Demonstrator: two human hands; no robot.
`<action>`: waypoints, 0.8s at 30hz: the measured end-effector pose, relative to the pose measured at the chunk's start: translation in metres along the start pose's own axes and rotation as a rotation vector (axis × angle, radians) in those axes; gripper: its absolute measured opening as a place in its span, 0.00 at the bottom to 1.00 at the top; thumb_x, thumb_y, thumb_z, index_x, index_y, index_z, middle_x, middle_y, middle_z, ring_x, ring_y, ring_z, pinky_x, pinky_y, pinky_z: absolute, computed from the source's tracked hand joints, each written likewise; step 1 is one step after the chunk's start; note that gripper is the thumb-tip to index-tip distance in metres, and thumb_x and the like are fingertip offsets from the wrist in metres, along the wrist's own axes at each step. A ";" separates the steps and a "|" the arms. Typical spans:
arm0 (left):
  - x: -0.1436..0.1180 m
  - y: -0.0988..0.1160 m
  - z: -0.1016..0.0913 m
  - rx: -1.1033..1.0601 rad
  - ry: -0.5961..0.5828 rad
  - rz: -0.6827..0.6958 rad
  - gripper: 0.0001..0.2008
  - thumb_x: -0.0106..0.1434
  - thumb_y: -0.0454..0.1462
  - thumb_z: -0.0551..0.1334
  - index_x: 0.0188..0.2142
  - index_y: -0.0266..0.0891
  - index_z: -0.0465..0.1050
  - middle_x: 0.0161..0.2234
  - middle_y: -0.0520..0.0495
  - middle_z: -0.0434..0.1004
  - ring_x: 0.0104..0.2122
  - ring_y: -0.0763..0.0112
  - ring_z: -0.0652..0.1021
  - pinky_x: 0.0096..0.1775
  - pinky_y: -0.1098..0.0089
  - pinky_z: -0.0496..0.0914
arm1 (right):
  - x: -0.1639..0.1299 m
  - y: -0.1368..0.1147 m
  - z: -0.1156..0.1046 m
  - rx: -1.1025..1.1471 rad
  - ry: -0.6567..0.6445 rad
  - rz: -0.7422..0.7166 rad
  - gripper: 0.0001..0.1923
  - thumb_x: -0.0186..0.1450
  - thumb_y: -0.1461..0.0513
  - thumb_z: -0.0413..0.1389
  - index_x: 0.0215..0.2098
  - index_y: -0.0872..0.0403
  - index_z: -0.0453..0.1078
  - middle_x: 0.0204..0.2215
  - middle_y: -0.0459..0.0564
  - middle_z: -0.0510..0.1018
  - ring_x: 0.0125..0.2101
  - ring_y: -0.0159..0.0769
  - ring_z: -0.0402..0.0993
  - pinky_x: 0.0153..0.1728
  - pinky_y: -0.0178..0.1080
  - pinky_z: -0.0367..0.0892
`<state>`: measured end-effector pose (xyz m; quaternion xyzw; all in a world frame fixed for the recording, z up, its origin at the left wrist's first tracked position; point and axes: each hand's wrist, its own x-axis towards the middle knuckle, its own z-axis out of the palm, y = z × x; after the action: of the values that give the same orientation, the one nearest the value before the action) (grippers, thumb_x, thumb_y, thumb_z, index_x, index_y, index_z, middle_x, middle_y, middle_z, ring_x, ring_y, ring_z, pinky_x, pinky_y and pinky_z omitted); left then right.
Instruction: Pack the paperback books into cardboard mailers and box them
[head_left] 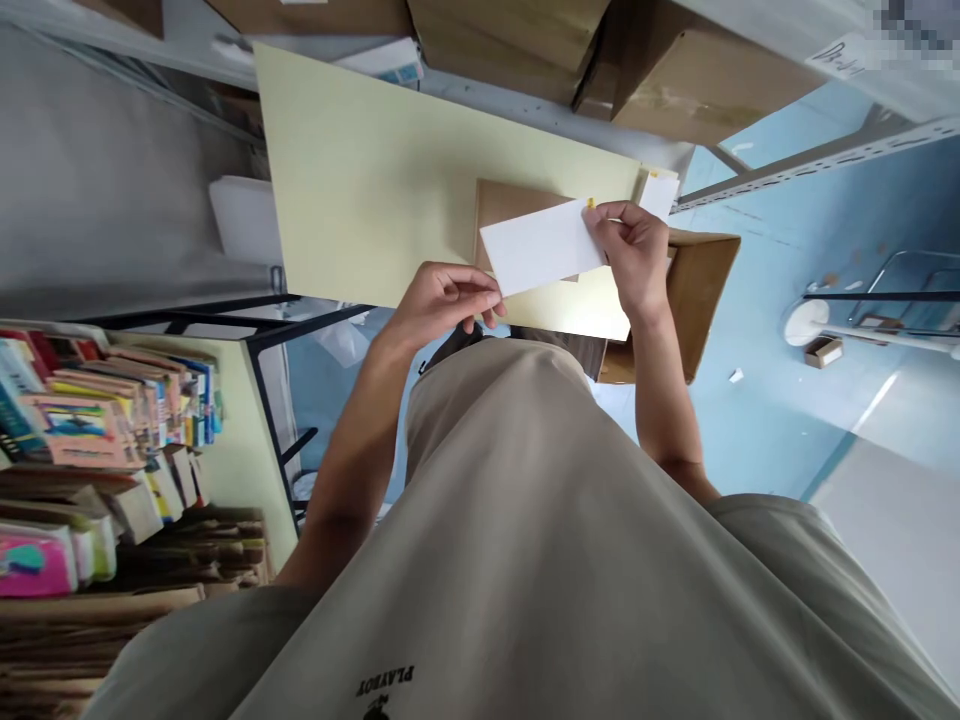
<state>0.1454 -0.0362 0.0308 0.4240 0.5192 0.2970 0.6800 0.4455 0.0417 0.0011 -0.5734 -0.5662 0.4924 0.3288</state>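
Note:
A blank white paper card (541, 248) hangs slanted between my two hands over the table. My right hand (634, 245) pinches its right end, close to a small yellow mark on the upper corner. At the lower left corner, the thumb and fingers of my left hand (454, 300) close on the card's edge. Beneath the card, a flat brown cardboard piece (517, 197) lies on the pale yellow tabletop (367, 180), partly hidden. Past my right hand, more white cards (660, 193) with a yellow mark rest at the table's right end.
An open cardboard box (701, 300) stands off the table's right end, partly behind my right forearm. Closed cardboard boxes (510, 45) line the far side. Books (112, 410) fill a rack on the left. A metal shelf frame (817, 160) crosses the upper right.

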 end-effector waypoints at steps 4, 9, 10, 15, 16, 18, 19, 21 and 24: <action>-0.016 -0.008 -0.027 -0.062 -0.008 0.033 0.15 0.63 0.48 0.75 0.35 0.38 0.85 0.34 0.39 0.89 0.29 0.62 0.87 0.25 0.69 0.75 | -0.005 -0.020 0.030 -0.025 0.015 -0.008 0.36 0.70 0.25 0.63 0.45 0.46 0.81 0.36 0.51 0.86 0.41 0.48 0.87 0.37 0.47 0.83; -0.027 -0.016 -0.056 -0.090 -0.027 0.034 0.15 0.61 0.48 0.76 0.34 0.39 0.84 0.32 0.40 0.89 0.28 0.62 0.87 0.23 0.70 0.73 | -0.011 -0.041 0.062 -0.057 0.036 0.016 0.38 0.68 0.23 0.63 0.45 0.46 0.81 0.36 0.50 0.85 0.42 0.49 0.87 0.36 0.46 0.83; -0.029 -0.018 -0.061 -0.086 -0.034 0.036 0.14 0.62 0.48 0.76 0.34 0.39 0.84 0.32 0.41 0.88 0.28 0.62 0.87 0.23 0.69 0.73 | -0.011 -0.043 0.068 -0.069 0.042 0.018 0.38 0.68 0.23 0.63 0.45 0.46 0.81 0.36 0.50 0.85 0.42 0.49 0.87 0.36 0.46 0.83; -0.033 -0.026 -0.081 -0.068 -0.027 0.077 0.15 0.64 0.49 0.74 0.35 0.40 0.81 0.31 0.43 0.86 0.29 0.62 0.87 0.25 0.68 0.75 | -0.021 -0.055 0.103 -0.262 0.081 0.000 0.30 0.73 0.31 0.64 0.46 0.46 0.79 0.39 0.50 0.85 0.44 0.47 0.86 0.41 0.46 0.83; -0.034 -0.027 -0.084 -0.067 -0.018 0.089 0.15 0.65 0.50 0.73 0.36 0.41 0.81 0.31 0.43 0.86 0.29 0.63 0.87 0.26 0.68 0.76 | -0.026 -0.061 0.111 -0.308 0.075 -0.011 0.27 0.75 0.33 0.65 0.46 0.45 0.80 0.40 0.51 0.85 0.45 0.46 0.85 0.42 0.46 0.82; -0.036 -0.029 -0.090 -0.060 -0.005 0.112 0.16 0.66 0.51 0.74 0.36 0.41 0.81 0.32 0.44 0.86 0.30 0.63 0.87 0.26 0.69 0.76 | -0.041 -0.078 0.128 -0.334 0.017 -0.034 0.22 0.77 0.37 0.65 0.44 0.46 0.80 0.42 0.52 0.86 0.44 0.44 0.84 0.44 0.46 0.82; -0.038 -0.029 -0.093 -0.055 -0.002 0.123 0.16 0.66 0.51 0.74 0.37 0.42 0.81 0.32 0.44 0.86 0.31 0.63 0.87 0.26 0.69 0.76 | -0.049 -0.087 0.136 -0.316 -0.030 -0.044 0.21 0.77 0.39 0.65 0.43 0.46 0.81 0.42 0.52 0.86 0.42 0.43 0.84 0.44 0.45 0.82; -0.042 -0.030 -0.099 -0.043 -0.002 0.142 0.17 0.67 0.52 0.74 0.37 0.42 0.81 0.32 0.45 0.86 0.31 0.63 0.87 0.27 0.70 0.76 | -0.065 -0.108 0.152 -0.265 -0.123 -0.057 0.19 0.77 0.41 0.66 0.42 0.46 0.82 0.41 0.51 0.86 0.40 0.42 0.83 0.43 0.45 0.82; -0.051 -0.030 -0.108 -0.011 -0.001 0.150 0.16 0.67 0.52 0.74 0.38 0.42 0.81 0.32 0.45 0.86 0.33 0.62 0.88 0.29 0.70 0.77 | -0.080 -0.130 0.170 -0.259 -0.198 -0.060 0.18 0.74 0.42 0.71 0.41 0.45 0.83 0.40 0.50 0.85 0.38 0.42 0.82 0.42 0.47 0.82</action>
<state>0.0267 -0.0642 0.0160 0.4581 0.4841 0.3498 0.6583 0.2537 -0.0481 0.0867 -0.5426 -0.6715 0.4593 0.2091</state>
